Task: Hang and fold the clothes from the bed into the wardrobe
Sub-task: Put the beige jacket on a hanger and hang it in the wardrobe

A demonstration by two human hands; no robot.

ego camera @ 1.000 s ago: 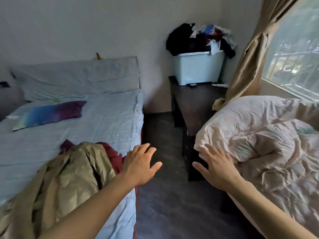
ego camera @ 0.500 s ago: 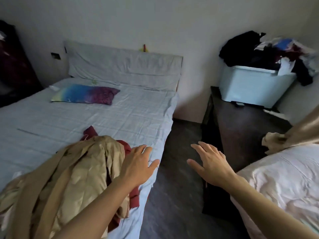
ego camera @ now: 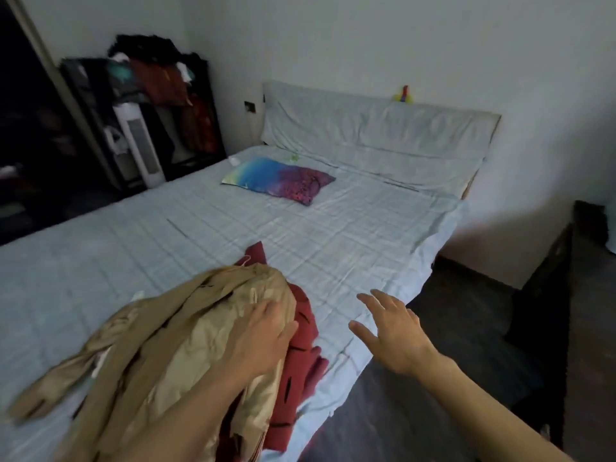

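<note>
A crumpled tan garment [ego camera: 160, 345] is lying over a dark red garment [ego camera: 296, 358] at the near edge of the bed [ego camera: 200, 235]. The left hand [ego camera: 263, 338] is resting flat-fingered on the tan cloth; the right hand [ego camera: 393, 331] is hovering spread open above the sheet.

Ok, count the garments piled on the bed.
2 that show: a tan garment on top, under the left hand, and a red garment beneath it, sticking out toward the bed edge. More may be hidden under the pile.
</note>
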